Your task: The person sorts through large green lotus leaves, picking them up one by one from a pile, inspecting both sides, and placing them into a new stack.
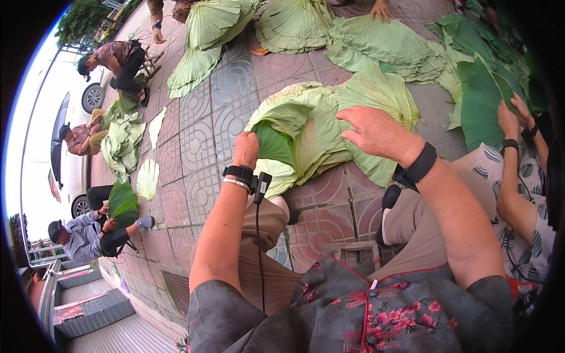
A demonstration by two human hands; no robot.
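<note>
My left hand point(246, 149) is closed on the edge of a lotus leaf point(276, 142), whose dark green face shows inside a pale, curled fold. Beneath it, a stack of pale green lotus leaves point(324, 145) lies spread on the paving in front of my feet. My right hand point(375, 132) hovers over the right part of that stack, fingers apart and nothing visible in it. Another fanned pale leaf point(379, 95) lies under and beyond this hand. Whether its fingertips touch the leaf is hard to tell.
Further piles of lotus leaves point(384, 44) lie ahead, with a person's hand point(380, 11) on one. Close on my right, a person holds a dark green leaf point(485, 106). Several people sit along the left near a parked white car point(73, 176). A cable point(259, 247) hangs from my left wrist.
</note>
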